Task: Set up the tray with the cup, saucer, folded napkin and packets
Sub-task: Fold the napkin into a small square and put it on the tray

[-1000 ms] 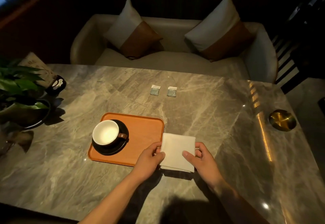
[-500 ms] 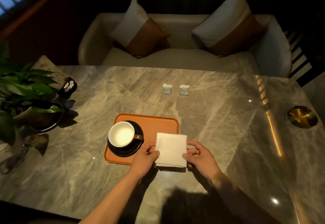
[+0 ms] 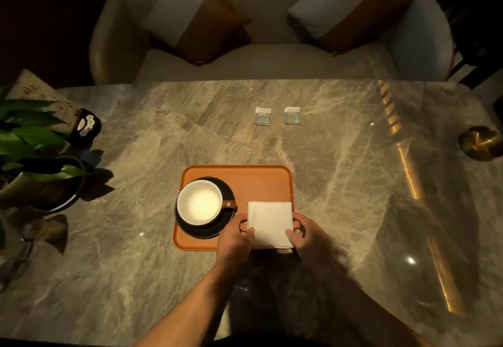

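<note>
Over the tray's (image 3: 261, 180) near right corner, the napkin (image 3: 270, 223) was pinched at its near corners by the left hand (image 3: 236, 240) and right hand (image 3: 307, 235). Its right edge matched the tray's rim, beside the cup (image 3: 200, 202). Both packets (image 3: 277, 116) lay well beyond, slightly nearer the right hand.
</note>
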A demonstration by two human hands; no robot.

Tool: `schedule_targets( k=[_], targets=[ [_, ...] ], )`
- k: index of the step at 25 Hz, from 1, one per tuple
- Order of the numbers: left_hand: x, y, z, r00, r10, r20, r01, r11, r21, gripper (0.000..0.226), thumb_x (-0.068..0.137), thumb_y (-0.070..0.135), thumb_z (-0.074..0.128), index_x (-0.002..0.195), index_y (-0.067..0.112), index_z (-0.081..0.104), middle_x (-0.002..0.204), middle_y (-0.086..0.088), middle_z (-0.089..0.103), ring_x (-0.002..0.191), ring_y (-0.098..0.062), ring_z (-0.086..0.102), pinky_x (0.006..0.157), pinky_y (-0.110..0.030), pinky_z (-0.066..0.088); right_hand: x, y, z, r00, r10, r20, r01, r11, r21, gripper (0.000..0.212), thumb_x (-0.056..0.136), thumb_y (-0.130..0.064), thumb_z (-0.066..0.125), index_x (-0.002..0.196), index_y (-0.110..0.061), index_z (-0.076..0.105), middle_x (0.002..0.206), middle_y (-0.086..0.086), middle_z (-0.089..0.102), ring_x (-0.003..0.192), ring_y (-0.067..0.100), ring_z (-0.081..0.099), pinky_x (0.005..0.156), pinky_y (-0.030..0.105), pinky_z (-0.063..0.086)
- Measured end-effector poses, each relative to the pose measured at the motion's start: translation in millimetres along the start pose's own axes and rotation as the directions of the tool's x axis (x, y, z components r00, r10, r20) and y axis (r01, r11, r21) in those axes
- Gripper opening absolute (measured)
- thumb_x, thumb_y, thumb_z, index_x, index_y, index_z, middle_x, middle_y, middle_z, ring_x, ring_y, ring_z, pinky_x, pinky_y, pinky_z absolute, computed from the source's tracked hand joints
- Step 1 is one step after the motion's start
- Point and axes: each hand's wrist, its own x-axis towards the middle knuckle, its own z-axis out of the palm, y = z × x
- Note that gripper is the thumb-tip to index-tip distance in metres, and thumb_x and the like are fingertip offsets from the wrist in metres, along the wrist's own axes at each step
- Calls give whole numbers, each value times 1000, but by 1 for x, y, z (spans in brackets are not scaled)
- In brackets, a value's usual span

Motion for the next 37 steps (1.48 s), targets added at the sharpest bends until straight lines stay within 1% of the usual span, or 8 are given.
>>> schedule_targets(
  k=[3,10,19,25,28,33,35,37],
  targets=[
    [5,-8,8,1000,28,1,-28,998,63,34,96,22,61,129,23,59,119,2,66,95,-13,57,85,-29,50,4,-3,4,999,3,-42,-6,997,-77,40,86,-14,68,126,-13,65,111,10,68,94,25,63,80,31,51],
    [8,-18,20,970,238,-57,-217,944,249,37,94,21,65,131,19,60,119,-2,67,106,-22,63,85,-22,42,6,3,3,1000,-10,2,10,986,-168,51,86,-20,71,134,-16,56,113,7,62,96,19,61,83,30,52],
    [5,-25,10,904,426,27,-392,806,443,53,94,37,50,145,27,37,127,-1,59,112,-19,57,89,-33,50,13,24,-5,975,-164,148,204,926,-316,68,89,-52,61,145,-20,40,131,8,54,118,23,50,100,41,43],
    [4,-44,2,823,540,174,-519,593,615,59,93,50,37,143,20,32,143,1,44,128,-16,46,110,-24,27,19,32,-17,871,-439,221,485,692,-535,78,82,-72,49,141,-22,41,143,20,50,126,44,49,96,53,46],
    [4,-47,5,819,524,233,-535,552,640,59,98,49,27,147,17,26,153,-9,39,140,-26,39,117,-34,22,20,35,-17,885,-387,260,465,704,-537,77,82,-75,43,142,-28,34,148,18,45,132,45,43,101,57,42],
    [6,-37,1,818,502,281,-531,473,703,63,97,46,25,147,10,41,155,-13,38,145,-33,34,119,-43,22,21,35,-12,920,-288,265,390,713,-583,82,81,-80,37,145,-29,40,151,13,40,137,40,36,107,59,32],
    [3,-35,-1,831,476,288,-527,507,683,58,100,44,32,148,14,41,159,-10,32,148,-31,27,121,-43,22,22,34,-12,922,-279,269,386,715,-583,82,81,-79,37,145,-29,41,151,13,40,137,40,37,108,61,32],
    [-1,-30,-5,815,511,272,-544,516,662,50,95,37,59,138,13,56,151,-13,46,140,-34,42,113,-46,38,20,36,-12,924,-274,268,382,722,-578,80,81,-79,34,144,-30,42,152,12,40,138,41,35,110,62,29]
  ],
)
